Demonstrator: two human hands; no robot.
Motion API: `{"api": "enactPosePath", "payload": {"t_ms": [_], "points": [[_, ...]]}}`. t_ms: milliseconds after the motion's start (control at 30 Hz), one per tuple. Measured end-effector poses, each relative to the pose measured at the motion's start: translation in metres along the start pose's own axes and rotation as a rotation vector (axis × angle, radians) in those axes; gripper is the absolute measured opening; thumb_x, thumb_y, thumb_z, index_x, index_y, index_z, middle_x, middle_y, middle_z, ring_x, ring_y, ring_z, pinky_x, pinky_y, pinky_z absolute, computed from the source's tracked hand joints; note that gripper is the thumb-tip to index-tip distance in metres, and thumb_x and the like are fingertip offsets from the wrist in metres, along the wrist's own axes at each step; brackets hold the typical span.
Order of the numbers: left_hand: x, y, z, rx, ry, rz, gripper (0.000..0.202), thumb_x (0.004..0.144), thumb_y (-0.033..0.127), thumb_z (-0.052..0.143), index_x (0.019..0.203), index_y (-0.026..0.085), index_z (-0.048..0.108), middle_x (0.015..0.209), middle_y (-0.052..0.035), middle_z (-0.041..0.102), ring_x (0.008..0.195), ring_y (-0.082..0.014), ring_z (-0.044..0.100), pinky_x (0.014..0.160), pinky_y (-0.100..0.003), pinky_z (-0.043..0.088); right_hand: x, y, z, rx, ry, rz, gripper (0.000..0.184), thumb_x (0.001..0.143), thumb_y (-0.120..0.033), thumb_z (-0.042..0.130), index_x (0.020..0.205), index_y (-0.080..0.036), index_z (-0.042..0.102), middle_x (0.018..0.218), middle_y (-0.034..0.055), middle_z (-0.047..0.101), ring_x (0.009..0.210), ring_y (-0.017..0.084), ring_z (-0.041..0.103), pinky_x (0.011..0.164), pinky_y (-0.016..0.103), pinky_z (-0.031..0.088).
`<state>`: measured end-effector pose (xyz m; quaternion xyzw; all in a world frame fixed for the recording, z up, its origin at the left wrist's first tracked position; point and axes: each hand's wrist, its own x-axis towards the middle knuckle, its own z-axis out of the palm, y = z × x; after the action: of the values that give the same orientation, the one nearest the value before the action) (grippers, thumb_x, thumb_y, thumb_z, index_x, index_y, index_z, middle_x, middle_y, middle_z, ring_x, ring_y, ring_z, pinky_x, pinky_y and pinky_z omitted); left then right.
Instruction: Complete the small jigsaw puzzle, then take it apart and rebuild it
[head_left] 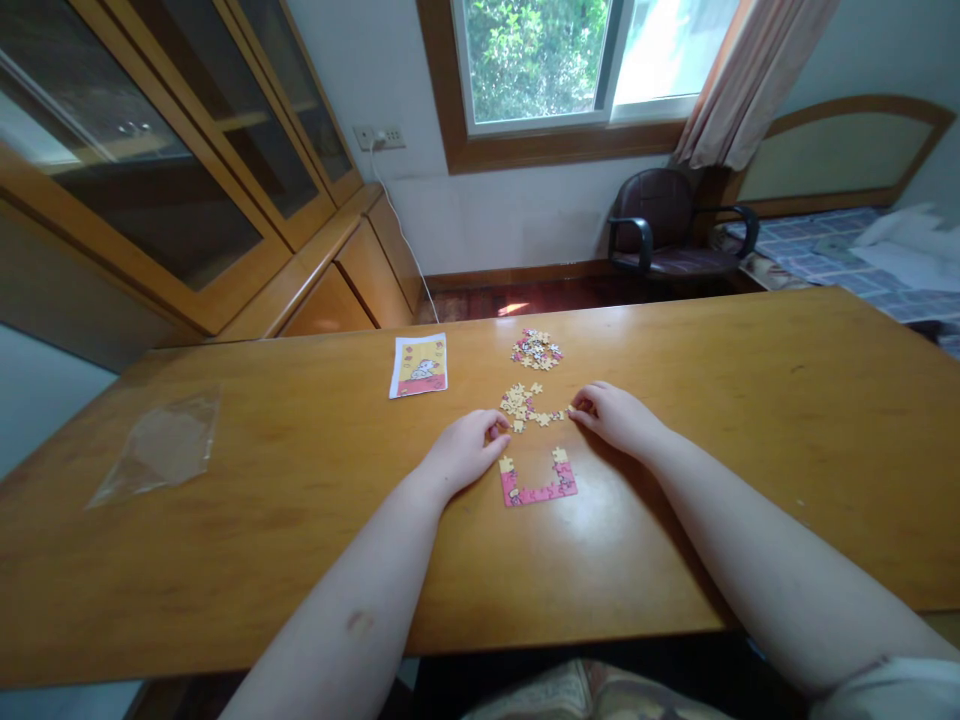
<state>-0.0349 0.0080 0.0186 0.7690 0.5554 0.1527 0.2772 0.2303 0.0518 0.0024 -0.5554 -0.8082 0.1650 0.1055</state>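
My right hand (611,418) pinches a yellow puzzle piece (571,409) at the right end of a short row of loose pieces. Beside the yellow pile (516,400), my left hand (469,450) rests on the table with its fingers curled together; whatever is in them, if anything, is too small to make out. Nearer to me lies a joined U-shaped puzzle border (540,494), pink along the bottom and sides, with yellow pieces at both upper ends. A second heap of mixed pieces (537,349) sits beyond the yellow pile.
A picture card (418,366) with a white animal on yellow and pink lies left of the heaps. Farther left is a clear plastic bag (161,445) on the wooden table (315,560). Beyond the table stand a glass-door cabinet (285,225) and a dark armchair (660,225).
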Motion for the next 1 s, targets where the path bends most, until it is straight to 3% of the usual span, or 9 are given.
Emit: {"api": "enactPosePath", "payload": {"t_ms": [733, 1000], "points": [[0.003, -0.006, 0.002, -0.015, -0.002, 0.01, 0.019, 0.083, 0.031, 0.052, 0.094, 0.021, 0.064, 0.087, -0.0013, 0.064, 0.078, -0.0167, 0.059, 0.069, -0.027, 0.044, -0.007, -0.004, -0.006, 0.002, -0.048, -0.106, 0.009, 0.086, -0.023, 0.058, 0.09, -0.018, 0.064, 0.091, 0.006, 0.064, 0.08, 0.017, 0.062, 0.076, 0.027, 0.047], [0.002, -0.006, 0.002, -0.012, -0.001, 0.023, 0.017, 0.083, 0.032, 0.052, 0.093, 0.022, 0.064, 0.087, -0.0005, 0.064, 0.078, -0.0163, 0.058, 0.068, -0.027, 0.044, -0.009, -0.01, -0.005, 0.071, -0.001, -0.212, 0.023, 0.086, -0.013, 0.051, 0.096, -0.022, 0.07, 0.1, 0.0053, 0.066, 0.087, 0.017, 0.063, 0.081, 0.027, 0.047]]}}
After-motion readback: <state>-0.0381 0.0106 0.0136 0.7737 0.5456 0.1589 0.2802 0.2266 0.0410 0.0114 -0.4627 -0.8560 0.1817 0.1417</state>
